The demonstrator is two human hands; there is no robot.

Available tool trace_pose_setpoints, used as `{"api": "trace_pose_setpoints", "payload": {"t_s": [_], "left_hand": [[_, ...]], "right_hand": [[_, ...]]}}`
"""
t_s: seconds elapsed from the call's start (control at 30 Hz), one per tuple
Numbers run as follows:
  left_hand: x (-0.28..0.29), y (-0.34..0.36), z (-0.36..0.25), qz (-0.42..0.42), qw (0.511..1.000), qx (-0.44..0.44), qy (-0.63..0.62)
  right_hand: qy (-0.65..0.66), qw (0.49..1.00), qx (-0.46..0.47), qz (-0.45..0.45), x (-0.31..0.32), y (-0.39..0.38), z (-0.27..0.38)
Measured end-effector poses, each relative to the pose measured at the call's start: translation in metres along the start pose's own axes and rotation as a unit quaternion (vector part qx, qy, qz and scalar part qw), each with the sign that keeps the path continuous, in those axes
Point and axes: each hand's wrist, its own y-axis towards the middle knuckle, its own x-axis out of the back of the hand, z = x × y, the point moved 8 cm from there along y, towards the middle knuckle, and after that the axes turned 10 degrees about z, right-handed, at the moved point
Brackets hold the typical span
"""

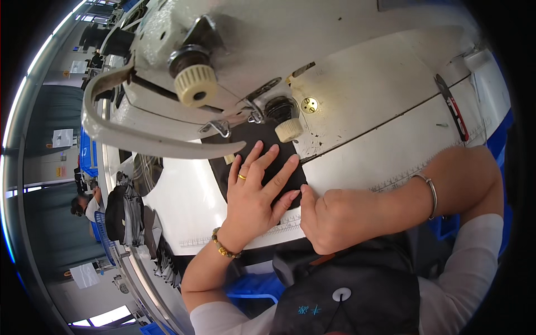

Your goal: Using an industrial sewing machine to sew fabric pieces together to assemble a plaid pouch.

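The dark fabric (292,180) lies beneath the spread left grip (249,204), the nearer one, the fabric's long axis running out past its fingertips (258,146), while the right grip (332,220) curls just rightward, whether pinching unclear.

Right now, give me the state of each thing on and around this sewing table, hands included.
Left hand: open, fingers spread, pressed on the dark fabric.
Right hand: curled, fingertips by the fabric's edge; grip unclear.
Dark fabric: laid out, partly covered by the left hand.
Red-and-black-handled tool: lying on the table, unheld.
Beaded bracelet: worn, left wrist.
Silver bangle: worn, right wrist.
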Motion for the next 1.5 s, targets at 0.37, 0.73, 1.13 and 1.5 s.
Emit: {"api": "trace_pose_setpoints", "payload": {"t_s": [0.37, 0.73, 1.13, 1.5], "left_hand": [[0.012, 0.028, 0.021, -0.086, 0.993, -0.072, -0.023], [0.017, 0.048, 0.049, -0.108, 0.991, -0.07, -0.039], [0.022, 0.04, 0.044, -0.153, 0.985, -0.082, -0.011], [0.019, 0.033, 0.013, -0.085, 0.996, 0.0, 0.04]], "right_hand": [[0.012, 0.998, -0.046, 0.029, -0.019, 0.004, -0.037], [0.071, 0.995, -0.062, 0.033, -0.021, 0.004, -0.056], [0.076, 0.994, -0.081, 0.013, -0.013, 0.004, -0.06], [0.06, 0.997, -0.056, -0.011, -0.005, 0.001, -0.05]]}}
